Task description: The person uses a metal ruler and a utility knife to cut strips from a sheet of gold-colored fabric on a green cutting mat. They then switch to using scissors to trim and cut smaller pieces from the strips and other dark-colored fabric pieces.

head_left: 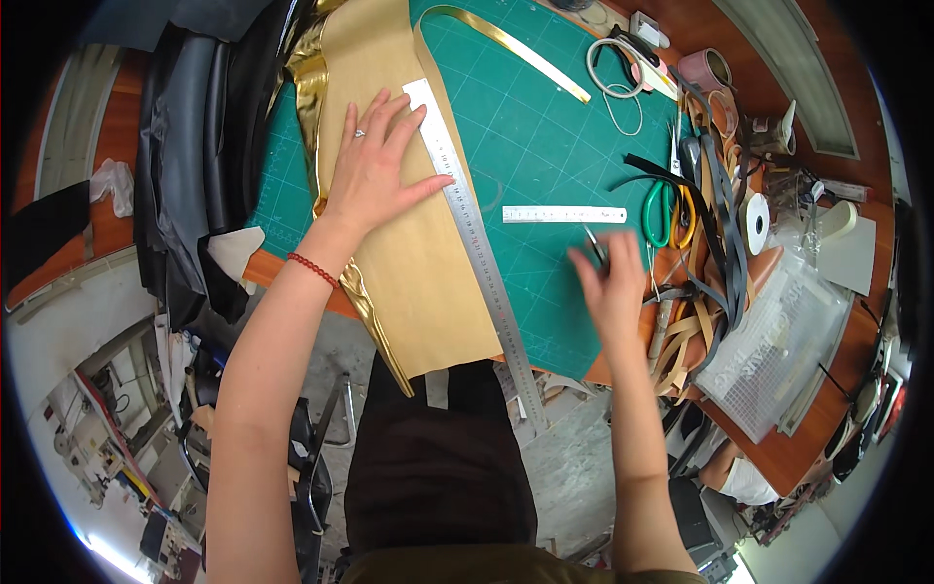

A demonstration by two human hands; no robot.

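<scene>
A sheet of gold leather [423, 292] lies tan back side up, its shiny gold edge curling along the left. Along its right side runs a long steel ruler [472, 229], whose near end juts past the table edge. My left hand [379, 165] is spread flat on the sheet, thumb and fingertips on the ruler. To the right, my right hand [613, 282] is closed round a slim, dark pointed tool [594, 240]; motion blur hides its exact kind. Just beyond that hand is a short steel ruler [564, 214] on the green cutting mat [535, 282].
A narrow gold strip [506, 41] curves across the far mat. Green-handled scissors [658, 214], orange-handled scissors [685, 219] and dark and tan straps [725, 224] crowd the right. Black leather [190, 146] hangs at the left. A clear plastic packet [773, 341] lies at the right edge.
</scene>
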